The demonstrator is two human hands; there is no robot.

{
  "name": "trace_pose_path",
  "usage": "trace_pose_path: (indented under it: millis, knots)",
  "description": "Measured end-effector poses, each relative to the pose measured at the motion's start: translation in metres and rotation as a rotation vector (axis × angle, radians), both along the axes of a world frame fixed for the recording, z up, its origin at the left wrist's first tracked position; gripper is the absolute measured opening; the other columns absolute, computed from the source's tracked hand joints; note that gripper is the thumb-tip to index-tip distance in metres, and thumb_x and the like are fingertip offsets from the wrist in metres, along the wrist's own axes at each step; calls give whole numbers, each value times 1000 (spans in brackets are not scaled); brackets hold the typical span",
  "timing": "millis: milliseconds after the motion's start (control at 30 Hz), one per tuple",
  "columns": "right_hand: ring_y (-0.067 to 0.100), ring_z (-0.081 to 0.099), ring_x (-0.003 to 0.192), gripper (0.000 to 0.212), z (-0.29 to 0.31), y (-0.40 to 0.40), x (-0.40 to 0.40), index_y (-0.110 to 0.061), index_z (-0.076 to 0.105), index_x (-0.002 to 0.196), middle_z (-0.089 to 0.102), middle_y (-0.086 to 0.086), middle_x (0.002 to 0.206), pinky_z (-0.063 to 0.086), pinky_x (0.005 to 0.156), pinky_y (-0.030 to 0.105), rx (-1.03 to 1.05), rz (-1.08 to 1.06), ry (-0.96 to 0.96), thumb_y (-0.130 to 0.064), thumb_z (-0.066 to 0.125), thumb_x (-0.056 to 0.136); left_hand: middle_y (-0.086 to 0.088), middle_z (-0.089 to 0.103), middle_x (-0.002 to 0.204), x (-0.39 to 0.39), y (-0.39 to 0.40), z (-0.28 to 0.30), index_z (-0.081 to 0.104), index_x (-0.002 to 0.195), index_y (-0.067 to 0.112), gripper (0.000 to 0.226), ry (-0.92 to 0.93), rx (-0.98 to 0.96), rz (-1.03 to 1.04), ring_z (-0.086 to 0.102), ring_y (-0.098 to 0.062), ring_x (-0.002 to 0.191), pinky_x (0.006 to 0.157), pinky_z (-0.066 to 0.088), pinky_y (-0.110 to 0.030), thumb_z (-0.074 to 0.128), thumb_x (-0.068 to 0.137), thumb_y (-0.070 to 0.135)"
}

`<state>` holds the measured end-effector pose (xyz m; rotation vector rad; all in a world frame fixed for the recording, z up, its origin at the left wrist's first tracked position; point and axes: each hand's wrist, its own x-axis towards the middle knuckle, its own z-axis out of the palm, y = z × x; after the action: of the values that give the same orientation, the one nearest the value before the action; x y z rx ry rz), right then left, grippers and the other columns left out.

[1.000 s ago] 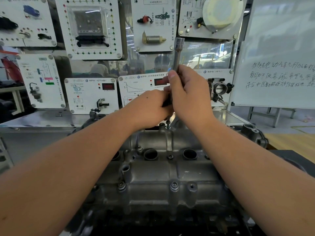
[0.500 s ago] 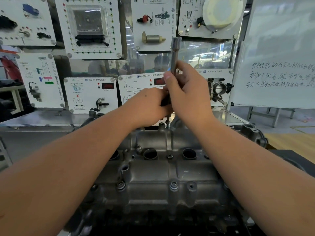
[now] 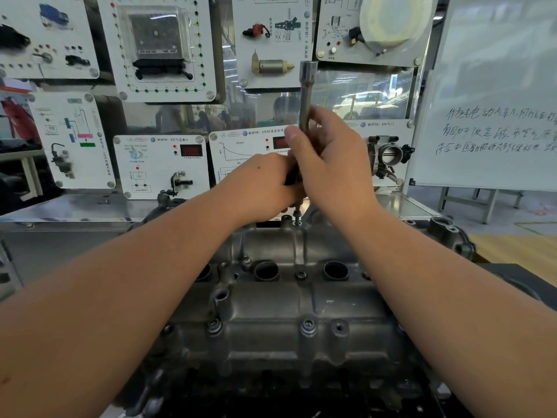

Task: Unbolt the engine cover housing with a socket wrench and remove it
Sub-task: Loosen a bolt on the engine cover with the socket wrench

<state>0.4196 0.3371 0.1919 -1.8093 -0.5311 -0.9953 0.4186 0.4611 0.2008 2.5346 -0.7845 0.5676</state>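
Gripping one socket wrench point(image 3: 306, 95), right hand point(image 3: 331, 164) and left hand point(image 3: 265, 184) both wrapped tight, one engine cover housing point(image 3: 289, 300) below

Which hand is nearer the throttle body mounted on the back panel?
Right. The right hand grips the socket wrench just beside the throttle body; the left hand sits farther away.

Two hands point(image 3: 301, 176), one socket wrench point(image 3: 306, 95), one engine cover housing point(image 3: 301, 303), one whiteboard point(image 3: 494, 95).

Socket wrench point(image 3: 306, 95) lower shaft and handle, hidden behind the hands point(image 3: 328, 167).
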Motion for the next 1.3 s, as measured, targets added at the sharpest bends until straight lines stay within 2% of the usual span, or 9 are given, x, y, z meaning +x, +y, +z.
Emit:
trace_pose_path:
  millis: [100,300,400,500,600,733,933,1200,1300]
  knots:
    - [6,67,85,15,-1,0,0,-23,58,109,72,-7,90,52,75,20,30,-14,-15,-26,65,96,-6,69,74,-1,0,-1,60,78,23,15,-11,-16,9,67,-25,73,75,54,-48,58,93,19]
    - [16,64,77,18,0,-2,1,-10,64,93,69,2,77,49,68,32,-17,-43,-34,-20,53,102,-4,71,82,-1,0,-2,58,81,28,20,47,-47,-16,69,-24,81,81,55,-49,52,96,15]
    - [10,66,79,9,-1,-1,0,-18,61,104,71,-3,81,49,70,26,-9,-9,-21,-26,57,101,-4,72,80,1,1,-1,64,86,23,13,36,-20,0,69,-24,77,78,56,-47,55,95,19]
    - [6,68,82,17,-2,0,0,-29,51,108,73,-6,86,51,71,20,24,-2,-8,-30,64,97,0,66,68,1,1,-1,55,69,31,25,-11,-12,30,64,-20,67,67,52,-40,58,91,20]
    - [9,68,83,7,-1,0,0,-20,60,103,72,-6,88,54,75,25,44,-29,-40,-26,61,98,0,67,72,1,0,-2,54,70,31,24,-8,-37,22,63,-19,70,70,53,-40,57,92,21]
    - [21,69,82,22,-1,-1,2,-8,67,103,72,3,86,56,76,43,24,-41,-29,-24,51,102,-6,71,83,4,0,-4,64,85,19,15,34,-43,-1,67,-22,79,79,55,-47,53,95,18]
    - [7,68,86,24,-1,-1,1,-21,59,118,74,-7,89,51,74,19,48,-33,-16,-30,64,97,-2,68,73,4,0,-3,58,77,28,18,-18,-12,14,65,-18,70,68,53,-40,58,94,24]
    - [12,68,83,19,0,-2,2,-11,66,110,73,-2,90,53,79,33,17,-62,-16,-23,52,103,-8,71,84,4,-1,-4,64,91,15,13,38,-44,-22,70,-24,81,81,55,-49,52,96,15]
    - [4,68,84,20,-1,-1,0,-23,55,119,75,-7,92,49,72,13,39,-7,-15,-28,58,100,-8,72,82,4,1,-3,67,98,14,13,27,-31,-8,70,-24,79,79,56,-50,56,95,20]
